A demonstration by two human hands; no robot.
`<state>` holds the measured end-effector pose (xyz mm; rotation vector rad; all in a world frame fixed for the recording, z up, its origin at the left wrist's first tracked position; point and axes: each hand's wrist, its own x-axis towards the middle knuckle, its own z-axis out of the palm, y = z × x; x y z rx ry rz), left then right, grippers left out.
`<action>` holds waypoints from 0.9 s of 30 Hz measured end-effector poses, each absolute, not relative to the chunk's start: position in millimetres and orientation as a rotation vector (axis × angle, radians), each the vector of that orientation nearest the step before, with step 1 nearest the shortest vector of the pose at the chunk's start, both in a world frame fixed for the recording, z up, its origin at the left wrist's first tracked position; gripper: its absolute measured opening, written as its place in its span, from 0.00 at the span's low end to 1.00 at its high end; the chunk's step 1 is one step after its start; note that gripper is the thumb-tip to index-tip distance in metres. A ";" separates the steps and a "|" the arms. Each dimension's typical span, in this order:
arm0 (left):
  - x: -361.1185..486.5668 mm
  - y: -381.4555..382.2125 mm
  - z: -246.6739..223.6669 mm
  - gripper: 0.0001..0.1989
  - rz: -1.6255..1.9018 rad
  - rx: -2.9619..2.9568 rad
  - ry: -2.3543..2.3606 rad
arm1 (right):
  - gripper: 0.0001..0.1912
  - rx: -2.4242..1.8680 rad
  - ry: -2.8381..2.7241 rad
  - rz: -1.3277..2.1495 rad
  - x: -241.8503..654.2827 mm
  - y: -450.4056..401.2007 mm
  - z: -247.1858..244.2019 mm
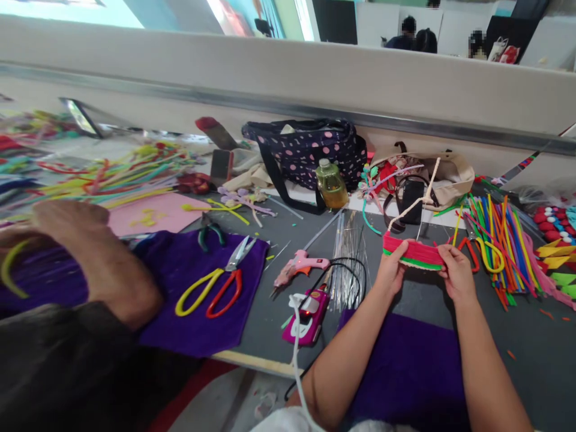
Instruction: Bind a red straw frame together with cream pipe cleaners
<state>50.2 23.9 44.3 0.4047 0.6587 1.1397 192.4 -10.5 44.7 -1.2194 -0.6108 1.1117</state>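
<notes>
My left hand (392,271) pinches one end of a flat pipe-cleaner piece (418,253), and my right hand (459,275) grips the other end. Rows of pink-red, green and white make up this piece, stretched level between both hands above the grey table. Behind its left end, a cream twisted stem (411,204) rises with a forked top; whether it is joined to the piece I cannot tell. Beneath my forearms lies a purple cloth (409,366). Yellow-and-red-handled scissors (482,252) rest just right of my right hand.
A co-worker's arm (114,264) is at the left, by scissors (222,279) on purple cloth. Between us are a pink glue gun (299,265), a magenta power strip (308,318) and cables. Bags (310,150), a bottle (332,185) and coloured pipe cleaners (506,240) surround the work area.
</notes>
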 end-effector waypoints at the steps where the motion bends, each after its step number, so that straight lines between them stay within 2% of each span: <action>1: 50.4 24.4 44.1 0.17 1.141 0.392 0.658 | 0.15 -1.226 -0.624 1.102 192.2 -10.4 44.2; 15: 53.1 23.9 43.7 0.14 1.182 0.297 0.641 | 0.16 -1.302 -0.703 1.021 184.7 -9.9 38.3; 27: 50.1 25.2 42.0 0.18 1.221 0.430 0.643 | 0.17 -1.234 -0.698 1.083 190.9 -10.2 43.2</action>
